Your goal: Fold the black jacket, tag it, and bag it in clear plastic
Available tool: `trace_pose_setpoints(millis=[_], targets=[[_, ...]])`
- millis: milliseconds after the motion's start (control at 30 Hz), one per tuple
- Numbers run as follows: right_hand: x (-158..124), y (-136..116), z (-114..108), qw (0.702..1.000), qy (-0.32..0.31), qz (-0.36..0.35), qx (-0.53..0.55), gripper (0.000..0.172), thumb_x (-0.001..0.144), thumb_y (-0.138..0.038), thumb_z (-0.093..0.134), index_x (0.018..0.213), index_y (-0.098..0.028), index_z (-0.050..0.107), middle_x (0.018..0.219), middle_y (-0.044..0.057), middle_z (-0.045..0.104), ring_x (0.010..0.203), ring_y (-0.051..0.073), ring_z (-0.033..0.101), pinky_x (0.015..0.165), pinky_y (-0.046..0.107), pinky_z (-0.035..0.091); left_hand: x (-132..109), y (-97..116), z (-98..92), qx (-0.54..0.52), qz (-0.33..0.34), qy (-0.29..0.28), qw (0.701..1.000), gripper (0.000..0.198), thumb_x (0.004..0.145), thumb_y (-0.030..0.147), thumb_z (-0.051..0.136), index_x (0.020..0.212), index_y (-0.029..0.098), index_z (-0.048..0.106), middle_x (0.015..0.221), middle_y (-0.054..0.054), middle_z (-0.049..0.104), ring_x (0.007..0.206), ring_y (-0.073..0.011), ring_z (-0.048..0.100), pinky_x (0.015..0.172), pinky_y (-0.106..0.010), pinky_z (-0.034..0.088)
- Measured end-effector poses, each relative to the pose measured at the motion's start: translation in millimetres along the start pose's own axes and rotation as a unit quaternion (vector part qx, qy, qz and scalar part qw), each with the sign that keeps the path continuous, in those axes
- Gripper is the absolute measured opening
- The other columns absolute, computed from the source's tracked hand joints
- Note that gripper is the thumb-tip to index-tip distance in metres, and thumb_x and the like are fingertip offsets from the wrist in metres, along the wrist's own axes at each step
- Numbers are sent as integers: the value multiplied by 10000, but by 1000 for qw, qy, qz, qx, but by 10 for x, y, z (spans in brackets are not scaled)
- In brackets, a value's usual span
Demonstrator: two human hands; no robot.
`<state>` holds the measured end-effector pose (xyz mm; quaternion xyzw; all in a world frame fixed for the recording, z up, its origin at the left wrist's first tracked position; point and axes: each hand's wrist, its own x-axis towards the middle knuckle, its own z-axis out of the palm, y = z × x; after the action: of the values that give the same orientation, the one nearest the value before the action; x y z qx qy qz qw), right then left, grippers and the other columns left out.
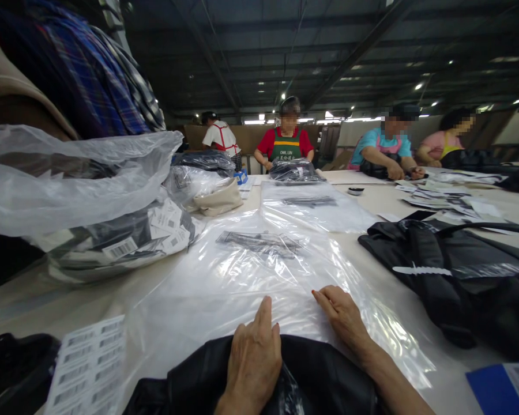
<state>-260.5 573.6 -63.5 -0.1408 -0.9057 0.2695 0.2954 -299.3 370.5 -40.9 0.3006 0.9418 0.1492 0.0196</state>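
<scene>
A black leather-look bag [328, 374] lies right in front of me at the bottom of the view. My left hand [255, 357] rests over it, index finger stretched forward onto a clear plastic bag [225, 282]. The plastic bag lies flat on the table, with printed dark lettering on its far part. On the right, my right hand [343, 314] has its fingertips closed together at the plastic bag's near part, seemingly pinching the film. Some clear film also lies on the black bag beside my left hand. My left palm is hidden.
Barcode labels [86, 366] lie at lower left, near a plastic sack of tags [125, 242]. Another black bag [454, 271] and a blue item [504, 383] are at right. Several co-workers, one in a green apron [285, 148], stand across the table.
</scene>
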Motion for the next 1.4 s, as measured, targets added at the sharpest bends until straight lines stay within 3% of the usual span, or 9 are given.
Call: trace_pose_setpoints(millis=[100, 200, 333, 433, 600, 733, 933, 1233, 1400], targets=[[-7, 13, 11, 1000, 3, -4, -6, 580, 889, -648, 242, 601, -213, 497, 611, 14, 545, 635, 168, 507, 659, 314, 350, -8, -11, 13, 2, 23, 30, 999, 486, 920, 153, 323, 1402, 116, 272, 1385, -105, 419, 1163, -238, 495, 916, -365, 437], [-13, 17, 19, 1000, 1, -4, -8, 563, 893, -634, 256, 614, -211, 500, 620, 13, 545, 642, 169, 506, 660, 312, 351, -12, -17, 8, 0, 66, 55, 996, 491, 917, 104, 292, 1400, 195, 294, 1292, -87, 497, 998, -209, 571, 842, -343, 465], [-15, 1, 11, 1000, -2, -5, -4, 562, 895, -632, 259, 616, -211, 505, 626, 12, 554, 649, 170, 512, 667, 314, 355, -21, -19, -26, 3, 104, 27, 994, 575, 889, 28, 298, 1390, 309, 302, 1090, -38, 565, 788, -177, 573, 754, -330, 481], [-11, -16, -1, 1000, -3, -7, 0, 568, 894, -636, 254, 612, -212, 505, 626, 13, 560, 651, 171, 517, 669, 315, 358, -28, -29, -30, 22, 118, 16, 993, 652, 876, 9, 311, 1415, 364, 215, 1118, -27, 547, 766, -176, 560, 748, -338, 491], [-8, -32, -12, 1000, -6, -9, 5, 557, 891, -637, 267, 620, -214, 508, 620, 15, 556, 643, 173, 514, 653, 314, 355, -21, -25, -29, 11, 112, 3, 994, 610, 885, 30, 319, 1406, 342, 255, 1227, -27, 522, 848, -183, 585, 792, -361, 495], [-13, -47, -22, 1000, -16, -16, 13, 549, 893, -634, 274, 626, -214, 507, 629, 14, 553, 651, 172, 515, 669, 315, 364, -7, 12, -70, -10, 98, -27, 995, 527, 904, 70, 305, 1385, 285, 322, 1344, -14, 475, 1104, -212, 535, 917, -409, 458], [-12, -74, -30, 999, -23, -20, 29, 549, 884, -647, 281, 624, -213, 495, 625, 16, 540, 647, 173, 507, 660, 316, 376, -5, 54, -129, 9, 85, -44, 995, 468, 939, 145, 262, 1403, 202, 298, 1484, -31, 205, 1116, -221, 538, 923, -414, 463], [-24, -115, -40, 997, -54, -27, 50, 512, 882, -615, 337, 624, -212, 518, 639, 17, 565, 655, 177, 521, 669, 329, 385, -3, 60, -114, -5, 59, -72, 996, 426, 956, 205, 274, 1371, 189, 371, 1375, -77, 438, 1168, -236, 490, 1008, -458, 376], [-18, -232, -133, 994, -70, -37, 72, 403, 844, -597, 458, 773, -224, 592, 801, 28, 626, 804, 195, 555, 779, 346, 396, -4, 49, -104, -28, 63, -57, 996, 496, 947, 199, 307, 1435, 201, 224, 1218, -102, 570, 1033, -234, 555, 943, -428, 403]])
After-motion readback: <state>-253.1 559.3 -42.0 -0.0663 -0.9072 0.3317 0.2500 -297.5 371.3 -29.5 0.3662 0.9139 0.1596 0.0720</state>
